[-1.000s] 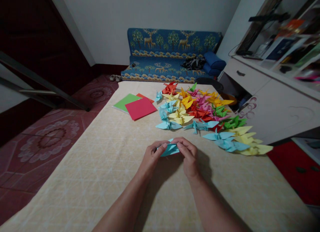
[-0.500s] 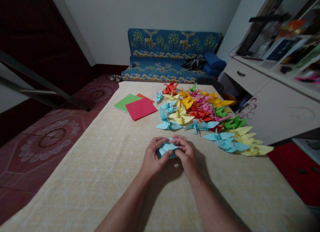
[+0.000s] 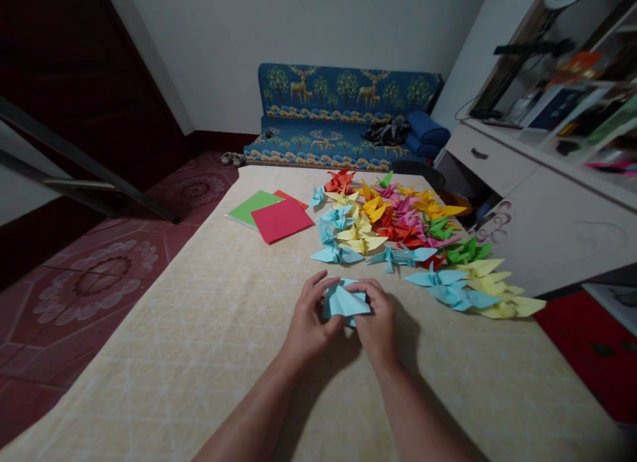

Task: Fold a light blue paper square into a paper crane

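Observation:
Between my two hands is a light blue sheet of origami paper [image 3: 345,299], partly folded, with creased flaps facing up. My left hand [image 3: 312,312] grips its left side, thumb at the near edge and fingers at the far left. On the right side, my right hand [image 3: 376,310] holds the paper with its fingers bent over the top edge; its thumb is partly hidden. Just beyond my hands lie folded paper cranes, among them a light blue crane [image 3: 337,252] and another blue crane [image 3: 401,255].
Many more cranes in several colours, such as a yellow crane [image 3: 362,237], cover the table's far right. A red paper square [image 3: 282,220] overlaps a green stack [image 3: 253,207] at the far left. Behind the tablecloth-covered table [image 3: 199,329] stands a blue sofa [image 3: 318,133]; a white cabinet [image 3: 557,210] is to the right.
The blue paper has opened out, showing more of its upper face. My fingers have shifted along its edges, the left ones lifting away a little. The view has tilted slightly.

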Available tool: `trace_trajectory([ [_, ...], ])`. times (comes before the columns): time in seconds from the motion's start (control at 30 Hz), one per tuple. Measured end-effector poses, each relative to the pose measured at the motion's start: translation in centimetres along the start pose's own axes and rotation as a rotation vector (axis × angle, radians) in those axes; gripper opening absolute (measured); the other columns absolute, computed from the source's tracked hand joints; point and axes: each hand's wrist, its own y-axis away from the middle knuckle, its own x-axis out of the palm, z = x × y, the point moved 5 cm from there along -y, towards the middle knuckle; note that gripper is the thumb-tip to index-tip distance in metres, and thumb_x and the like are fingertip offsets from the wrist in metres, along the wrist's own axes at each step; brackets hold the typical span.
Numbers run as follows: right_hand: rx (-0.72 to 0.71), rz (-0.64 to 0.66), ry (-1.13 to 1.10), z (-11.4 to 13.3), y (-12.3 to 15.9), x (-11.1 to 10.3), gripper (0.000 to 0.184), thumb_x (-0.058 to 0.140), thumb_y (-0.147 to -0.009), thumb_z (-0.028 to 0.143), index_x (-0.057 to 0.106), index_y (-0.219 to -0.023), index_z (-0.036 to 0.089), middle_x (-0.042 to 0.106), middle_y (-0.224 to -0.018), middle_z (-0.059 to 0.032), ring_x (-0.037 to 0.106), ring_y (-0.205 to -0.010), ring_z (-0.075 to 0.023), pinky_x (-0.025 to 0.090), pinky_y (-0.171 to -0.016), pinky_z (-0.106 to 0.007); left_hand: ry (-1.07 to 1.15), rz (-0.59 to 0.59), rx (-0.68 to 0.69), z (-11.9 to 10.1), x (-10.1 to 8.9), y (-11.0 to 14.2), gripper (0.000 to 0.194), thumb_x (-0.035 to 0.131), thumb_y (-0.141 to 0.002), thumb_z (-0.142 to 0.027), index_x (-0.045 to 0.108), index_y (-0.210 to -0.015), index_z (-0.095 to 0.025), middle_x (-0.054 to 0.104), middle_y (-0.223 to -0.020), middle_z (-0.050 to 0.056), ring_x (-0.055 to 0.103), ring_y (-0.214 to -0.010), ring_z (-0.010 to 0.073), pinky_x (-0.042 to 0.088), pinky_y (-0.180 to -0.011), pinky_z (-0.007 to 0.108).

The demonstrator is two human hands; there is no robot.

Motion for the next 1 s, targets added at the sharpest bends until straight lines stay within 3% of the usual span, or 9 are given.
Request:
trace_trajectory([
  [0.1, -0.076, -0.028, -0.010, 0.0, 0.1, 0.1, 0.023, 0.057, -0.065, 0.003, 0.063, -0.080, 0.021, 0.057, -0.084, -0.0020, 0.058, -0.082, -0.0178, 0.046, -0.070, -0.027, 0.132, -0.035, -0.083, 1.6, -0.1, -0.2, 0.045, 0.058, -0.069, -0.006, 0.061, -0.113, -0.017, 0.056, -0.124, 0.013, 0.057, -0.110, 0.0267, 0.045, -0.090, 0.036],
  [0.2, -0.084, -0.022, -0.030, -0.3, 0.3, 0.5, 0.019, 0.061, -0.068, 0.006, 0.061, -0.081, 0.020, 0.056, -0.084, -0.0022, 0.057, -0.081, -0.0175, 0.046, -0.071, -0.027, 0.111, -0.059, -0.090, 2.0, -0.3, -0.3, 0.039, 0.057, -0.072, -0.008, 0.062, -0.110, -0.016, 0.064, -0.111, 0.011, 0.060, -0.104, 0.0250, 0.045, -0.089, 0.036],
  [0.43, -0.068, 0.025, -0.060, -0.5, 0.5, 0.9, 0.032, 0.058, -0.075, 0.008, 0.063, -0.102, 0.024, 0.058, -0.100, -0.0058, 0.058, -0.096, -0.0208, 0.048, -0.079, -0.031, -0.008, -0.122, 0.016, 0.9, -0.6, -0.1, 0.034, 0.052, -0.076, -0.007, 0.067, -0.104, -0.018, 0.067, -0.103, 0.008, 0.061, -0.097, 0.0213, 0.045, -0.086, 0.031],
  [0.63, -0.112, 0.062, 0.007, -0.2, 0.4, 0.7, 0.034, 0.053, -0.077, 0.006, 0.068, -0.102, 0.024, 0.059, -0.101, -0.0067, 0.059, -0.097, -0.0205, 0.048, -0.079, -0.030, -0.054, -0.117, 0.072, 0.9, -0.5, -0.1, 0.037, 0.054, -0.073, -0.005, 0.067, -0.105, -0.019, 0.067, -0.100, 0.007, 0.061, -0.093, 0.0210, 0.046, -0.080, 0.029],
  [0.77, -0.128, 0.055, 0.004, 0.3, 0.1, 0.3, 0.036, 0.052, -0.072, 0.003, 0.069, -0.097, 0.023, 0.060, -0.098, -0.0062, 0.059, -0.094, -0.0199, 0.048, -0.077, -0.028, -0.136, -0.082, 0.071, 0.1, -0.5, 0.0, 0.031, 0.063, -0.075, -0.017, 0.067, -0.106, -0.018, 0.067, -0.100, 0.008, 0.061, -0.091, 0.0214, 0.045, -0.076, 0.028],
  [0.87, -0.065, 0.073, -0.062, 0.4, -0.4, 0.1, 0.035, 0.050, -0.065, 0.001, 0.070, -0.085, 0.021, 0.062, -0.088, -0.0043, 0.061, -0.086, -0.0187, 0.048, -0.072, -0.027, -0.131, -0.025, 0.029, -0.6, -0.6, 0.1, 0.044, 0.069, -0.074, -0.028, 0.062, -0.116, -0.018, 0.065, -0.109, 0.009, 0.059, -0.097, 0.0234, 0.044, -0.082, 0.030],
  [1.0, 0.084, 0.149, -0.114, 0.0, -0.7, 0.1, 0.026, 0.052, -0.065, 0.006, 0.069, -0.079, 0.020, 0.064, -0.085, -0.0026, 0.062, -0.080, -0.0179, 0.048, -0.069, -0.026, 0.027, 0.013, -0.083, -0.7, -0.9, 0.1, 0.044, 0.054, -0.085, -0.041, 0.058, -0.122, -0.017, 0.063, -0.111, 0.010, 0.057, -0.098, 0.0226, 0.043, -0.082, 0.030],
])
